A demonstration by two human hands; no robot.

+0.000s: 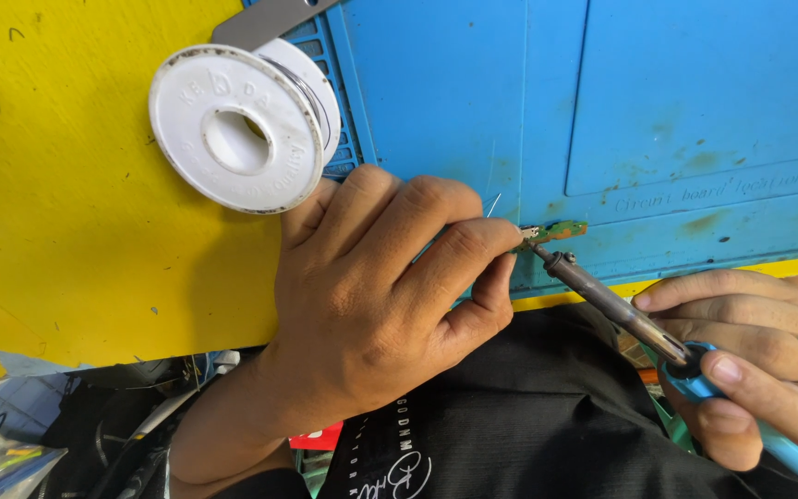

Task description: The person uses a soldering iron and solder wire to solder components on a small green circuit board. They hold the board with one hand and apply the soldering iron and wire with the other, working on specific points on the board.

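table (76, 231) yellow, scuffed | blue mat (658, 111) stained | left hand (390, 277) pinches small green board (561, 229) | right hand (750, 360) grips soldering iron (602, 296), tip touching board | white solder spool (242, 115) on mat edge

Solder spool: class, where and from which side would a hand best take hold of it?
Grip the solder spool across its white rim, coming from the bare yellow table side. It lies tilted with its flat flange and centre hole facing up, and the left hand and blue mat crowd the other side.
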